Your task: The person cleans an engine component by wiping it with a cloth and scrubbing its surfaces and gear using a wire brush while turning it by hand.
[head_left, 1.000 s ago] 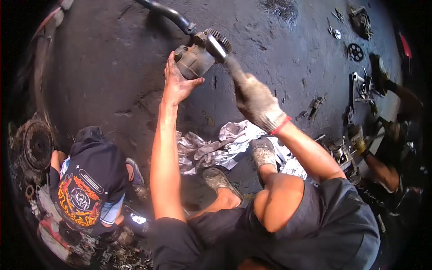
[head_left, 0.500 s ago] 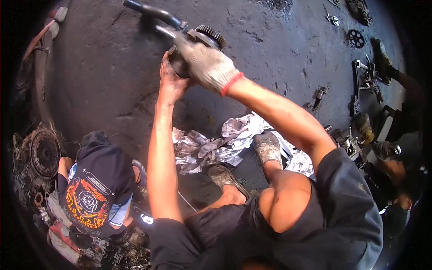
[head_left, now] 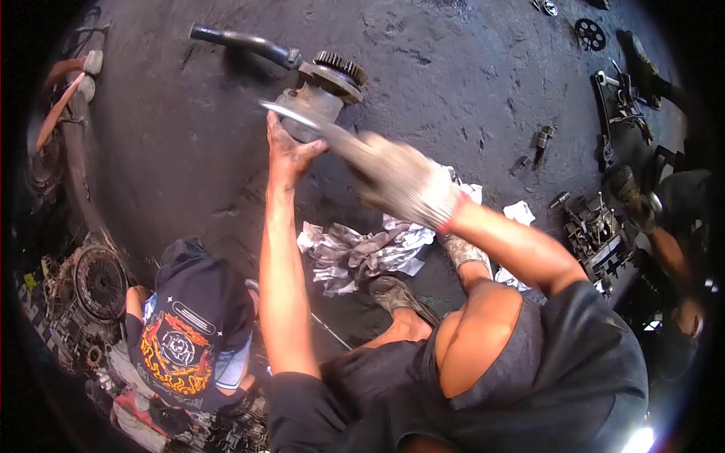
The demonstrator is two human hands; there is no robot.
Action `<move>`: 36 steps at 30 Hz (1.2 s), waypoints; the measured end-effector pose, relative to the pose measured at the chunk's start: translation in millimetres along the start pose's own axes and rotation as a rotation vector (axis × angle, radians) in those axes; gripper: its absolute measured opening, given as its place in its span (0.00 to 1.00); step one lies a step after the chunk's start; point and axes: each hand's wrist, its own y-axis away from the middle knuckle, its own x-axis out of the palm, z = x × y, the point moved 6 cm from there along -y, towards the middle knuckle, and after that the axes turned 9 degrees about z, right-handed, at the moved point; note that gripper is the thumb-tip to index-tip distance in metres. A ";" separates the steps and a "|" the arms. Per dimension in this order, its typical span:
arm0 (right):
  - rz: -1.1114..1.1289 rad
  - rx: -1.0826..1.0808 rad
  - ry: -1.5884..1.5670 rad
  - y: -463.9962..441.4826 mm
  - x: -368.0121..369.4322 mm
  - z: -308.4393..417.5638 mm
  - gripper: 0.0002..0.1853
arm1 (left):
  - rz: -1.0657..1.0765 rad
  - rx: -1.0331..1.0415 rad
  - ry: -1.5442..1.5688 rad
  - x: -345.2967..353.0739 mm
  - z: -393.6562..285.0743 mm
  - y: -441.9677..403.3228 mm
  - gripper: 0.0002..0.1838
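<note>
My bare left hand [head_left: 291, 155] is wrapped round the lower end of a grey metal pump-like part [head_left: 321, 98] with a toothed gear [head_left: 341, 66] on its far end. My right hand [head_left: 400, 177], in a pale glove with a red cuff, is closed on a shiny metal tool [head_left: 291, 115], blurred by motion. The tool lies across the near end of the part; whether it touches cannot be told. A black bent pipe [head_left: 245, 44] is beside the part at the upper left.
Crumpled cloths [head_left: 366, 253] lie near my feet. A person in a printed black shirt [head_left: 185, 332] crouches at the left by a round clutch-like disc [head_left: 100, 281]. At the right are a gear wheel [head_left: 590, 35], loose metal parts [head_left: 596, 234] and another person's arm [head_left: 671, 253].
The gloved right hand has swung across the part, then back right and nearer. The pump part has moved slightly down in view and the pipe lies further left.
</note>
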 end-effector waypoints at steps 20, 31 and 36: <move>-0.065 -0.037 0.112 -29.9 1.6 -26.5 0.41 | -0.024 -0.199 -0.089 -1.6 -20.1 3.2 0.61; -0.157 -0.055 -0.023 -16.0 10.0 -57.5 0.41 | -0.032 -0.066 -0.115 1.4 -27.6 12.7 0.61; -0.034 0.175 -0.104 108.4 44.6 -111.9 0.43 | -0.061 -0.138 -0.221 -1.4 -22.7 7.5 0.63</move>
